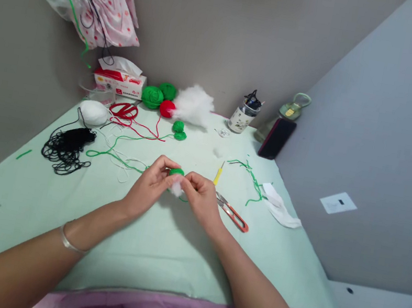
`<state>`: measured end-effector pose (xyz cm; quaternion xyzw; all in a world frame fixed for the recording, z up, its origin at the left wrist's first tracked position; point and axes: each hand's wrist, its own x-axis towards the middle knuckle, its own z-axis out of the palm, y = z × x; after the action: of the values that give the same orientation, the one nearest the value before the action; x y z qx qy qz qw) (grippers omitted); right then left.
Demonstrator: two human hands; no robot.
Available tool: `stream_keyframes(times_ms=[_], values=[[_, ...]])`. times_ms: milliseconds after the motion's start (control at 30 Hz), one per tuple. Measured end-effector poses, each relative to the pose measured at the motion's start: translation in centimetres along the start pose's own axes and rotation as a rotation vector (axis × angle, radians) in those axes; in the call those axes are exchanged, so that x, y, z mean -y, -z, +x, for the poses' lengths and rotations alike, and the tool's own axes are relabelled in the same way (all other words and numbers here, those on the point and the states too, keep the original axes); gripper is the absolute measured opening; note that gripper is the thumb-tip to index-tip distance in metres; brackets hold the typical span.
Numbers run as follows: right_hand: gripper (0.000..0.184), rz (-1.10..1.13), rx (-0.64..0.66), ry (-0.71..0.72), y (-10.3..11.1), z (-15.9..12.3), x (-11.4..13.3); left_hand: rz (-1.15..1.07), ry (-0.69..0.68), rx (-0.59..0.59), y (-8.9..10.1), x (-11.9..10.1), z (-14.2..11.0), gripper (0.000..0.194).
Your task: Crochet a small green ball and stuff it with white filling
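Note:
Between my two hands is a small green crocheted piece with a tuft of white stuffing at its near side. My left hand is closed on the green piece, thumb and fingers around its left side. My right hand pinches the white tuft against the piece from the right. Just right of my right hand lie a yellow-handled crochet hook and orange-handled thread snips. Two small green crocheted pieces sit farther back, and a bit of loose stuffing lies to their right.
At the back are a tissue box, green yarn balls, red yarn and a stuffing heap. Black yarn, white yarn and red scissors lie left. A pen cup, phone and green scraps are right.

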<state>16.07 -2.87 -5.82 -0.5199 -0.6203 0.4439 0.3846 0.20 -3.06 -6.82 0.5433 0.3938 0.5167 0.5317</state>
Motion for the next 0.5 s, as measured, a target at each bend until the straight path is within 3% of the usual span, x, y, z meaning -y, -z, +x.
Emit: stream_keyframes(times_ms=[267,400,500], values=[[0.020,-0.512,0.090,0.212,-1.5,-1.8,0.3,-0.041,0.074,-0.164,-0.2,1.1,0.7,0.012],[0.022,-0.547,0.098,0.205,-1.2,-1.5,0.2,-0.109,0.162,-0.201,-0.4,1.3,0.7,0.006],[0.022,-0.505,-0.001,0.256,0.0,-0.8,0.4,-0.166,0.210,-0.201,-0.4,1.0,0.8,0.007]])
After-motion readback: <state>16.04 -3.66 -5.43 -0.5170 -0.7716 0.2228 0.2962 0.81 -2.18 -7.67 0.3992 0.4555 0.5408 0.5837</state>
